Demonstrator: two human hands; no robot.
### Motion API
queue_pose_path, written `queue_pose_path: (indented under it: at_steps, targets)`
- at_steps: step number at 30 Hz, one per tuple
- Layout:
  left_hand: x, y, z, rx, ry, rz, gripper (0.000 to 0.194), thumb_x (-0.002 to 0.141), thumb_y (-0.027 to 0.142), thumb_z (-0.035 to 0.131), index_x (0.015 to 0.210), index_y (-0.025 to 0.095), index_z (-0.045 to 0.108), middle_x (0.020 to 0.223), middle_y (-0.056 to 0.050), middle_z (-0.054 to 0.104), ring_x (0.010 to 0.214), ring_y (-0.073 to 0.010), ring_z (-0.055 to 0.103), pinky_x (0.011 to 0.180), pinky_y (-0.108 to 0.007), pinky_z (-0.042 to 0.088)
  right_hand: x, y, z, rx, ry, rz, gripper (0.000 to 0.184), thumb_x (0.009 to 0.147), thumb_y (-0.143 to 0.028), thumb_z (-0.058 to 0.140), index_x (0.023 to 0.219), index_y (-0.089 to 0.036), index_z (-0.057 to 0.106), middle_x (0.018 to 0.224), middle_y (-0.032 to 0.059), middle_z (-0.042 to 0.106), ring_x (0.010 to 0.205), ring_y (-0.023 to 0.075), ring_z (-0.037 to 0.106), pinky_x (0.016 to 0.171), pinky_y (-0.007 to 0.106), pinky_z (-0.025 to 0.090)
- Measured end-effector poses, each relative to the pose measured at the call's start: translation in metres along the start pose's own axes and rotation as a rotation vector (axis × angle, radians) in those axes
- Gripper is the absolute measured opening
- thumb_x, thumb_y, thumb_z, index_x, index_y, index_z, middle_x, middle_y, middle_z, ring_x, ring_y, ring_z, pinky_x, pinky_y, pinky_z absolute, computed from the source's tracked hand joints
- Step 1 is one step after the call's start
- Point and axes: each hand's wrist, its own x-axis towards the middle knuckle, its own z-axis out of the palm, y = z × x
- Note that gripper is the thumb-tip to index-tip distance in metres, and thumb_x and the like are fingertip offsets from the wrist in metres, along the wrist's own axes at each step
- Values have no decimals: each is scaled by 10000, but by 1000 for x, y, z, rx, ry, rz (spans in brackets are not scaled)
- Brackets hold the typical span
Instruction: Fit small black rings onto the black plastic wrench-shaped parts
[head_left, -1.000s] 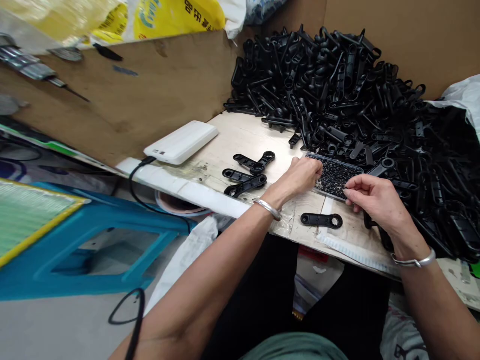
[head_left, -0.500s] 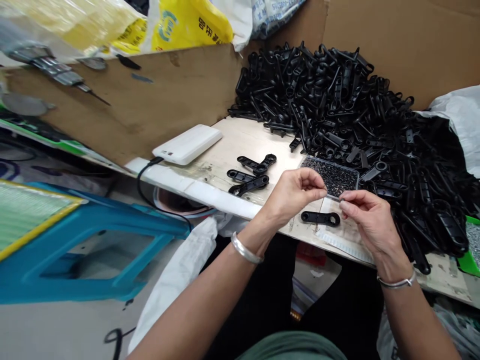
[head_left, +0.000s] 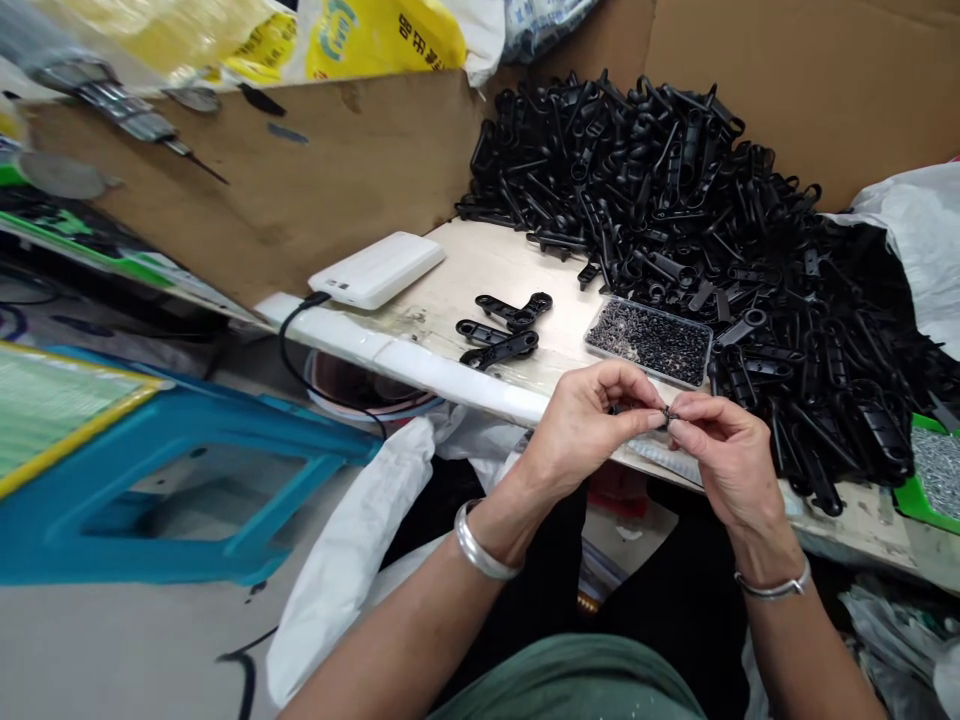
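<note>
My left hand (head_left: 592, 420) and my right hand (head_left: 716, 455) meet above the table's front edge, fingertips pinched together on a tiny dark part (head_left: 666, 412) between them. Just behind the hands stands a clear shallow tray (head_left: 649, 342) full of small dark pieces. A black plastic lever lying on the table is mostly hidden behind my left hand. Three more black levers (head_left: 504, 330) lie loose to the left of the tray. A big heap of the same black levers (head_left: 675, 200) fills the back and right of the table.
A white power bank (head_left: 377, 270) with a black cable lies at the table's left corner. Cardboard walls (head_left: 315, 170) stand behind. A blue plastic stool (head_left: 187, 480) is on the left, a green tray (head_left: 934, 470) of small metal bits at the right edge, and a white bag (head_left: 352, 560) hangs below.
Both hands left the clear tray and drew back toward me, coming together in a pinch on a tiny part. The camera tilted slightly.
</note>
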Motion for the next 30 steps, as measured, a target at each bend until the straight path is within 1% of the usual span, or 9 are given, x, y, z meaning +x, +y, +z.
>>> queue_pose_path:
  at_steps: [3,8,13,19,23,30]
  targets:
    - [-2,-2,2,-21,-5,12,169,605,114,775,696,142,636,716,4,661,683,-108,610,679,-232,499,-2,0,1,83,10,38,146,615,-217,852,710,-232,743,839,13,674,712,146,619,566,237,540]
    - [-5,-6,4,-40,14,13,166,604,104,768,690,143,633,709,7,660,674,-108,614,678,-233,512,-3,0,4,168,-6,81,139,615,-197,854,709,-231,757,806,0,686,592,101,605,550,215,548]
    - [-8,-11,6,-57,69,12,161,602,86,761,687,144,638,713,7,668,682,-105,618,683,-221,507,-6,2,5,167,12,137,153,612,-245,872,716,-215,764,768,18,703,584,114,628,543,220,572]
    - [-13,-17,9,-54,129,19,138,616,98,760,681,143,647,695,4,670,674,-109,621,662,-210,505,-12,6,4,147,32,139,208,626,-277,884,782,-203,769,711,26,716,584,132,671,598,230,598]
    - [-16,-19,10,-65,137,6,133,626,102,763,681,144,648,715,-2,680,687,-112,629,669,-210,514,-14,8,3,168,21,144,204,647,-269,875,803,-197,765,682,21,711,588,138,682,617,233,604]
    - [-18,-19,10,-92,129,-16,146,617,103,773,674,142,644,715,-6,684,683,-116,635,667,-213,525,-13,8,3,230,-17,138,176,648,-245,869,761,-201,741,740,4,694,597,119,665,617,229,598]
